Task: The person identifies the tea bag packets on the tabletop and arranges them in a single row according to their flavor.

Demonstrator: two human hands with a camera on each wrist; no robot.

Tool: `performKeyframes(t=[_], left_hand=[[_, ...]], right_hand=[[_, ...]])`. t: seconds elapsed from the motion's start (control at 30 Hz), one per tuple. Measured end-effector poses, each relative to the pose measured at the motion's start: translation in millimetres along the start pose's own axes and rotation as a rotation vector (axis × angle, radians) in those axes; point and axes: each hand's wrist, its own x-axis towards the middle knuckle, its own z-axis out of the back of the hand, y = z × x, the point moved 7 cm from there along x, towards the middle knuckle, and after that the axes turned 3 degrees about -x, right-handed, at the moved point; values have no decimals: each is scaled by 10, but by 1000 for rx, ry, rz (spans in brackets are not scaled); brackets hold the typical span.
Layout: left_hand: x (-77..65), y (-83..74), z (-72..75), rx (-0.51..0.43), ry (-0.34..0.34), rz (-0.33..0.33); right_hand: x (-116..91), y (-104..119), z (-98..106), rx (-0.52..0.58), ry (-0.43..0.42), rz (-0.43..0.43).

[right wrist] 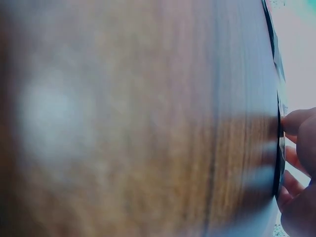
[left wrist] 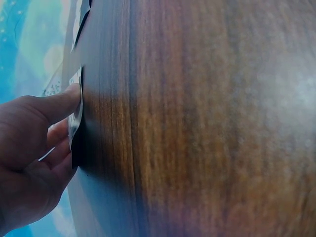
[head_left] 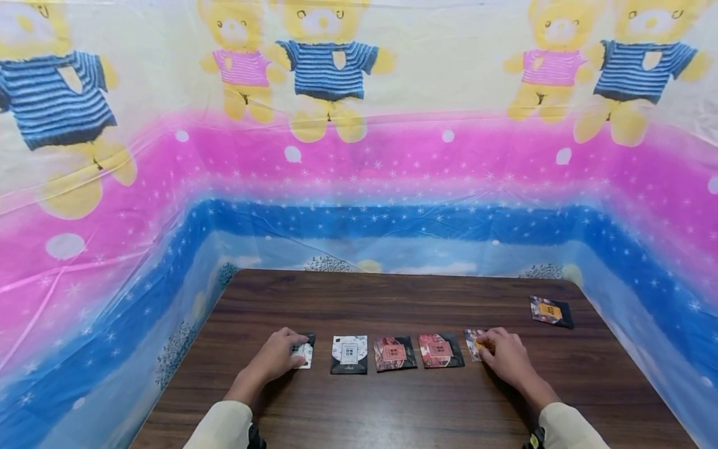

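Observation:
At the left end of a row of flat packets, my left hand grips a black-and-white packet. Its thumb lies on the face and the other fingers are at the far side in the left wrist view. My right hand holds the packet with a dark and orange print at the row's right end; the palm and fingers cover much of it. Between the hands lie another black-and-white packet, a dark red packet and a red-and-black packet.
A black packet with an orange label lies apart at the table's back right. The brown wooden table has rounded far corners. A printed cloth with bears hangs round its back and sides.

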Motion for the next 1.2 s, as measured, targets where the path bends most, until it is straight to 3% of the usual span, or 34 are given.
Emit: performKeyframes(t=[1.0,1.2], left_hand=[[-28,4,39,-2,-6,-8],[-24,-11,20,-10,-5,-13]], right_hand=[[-95,187,16,-72,31,17],[-71,110,191,-42,-84,37]])
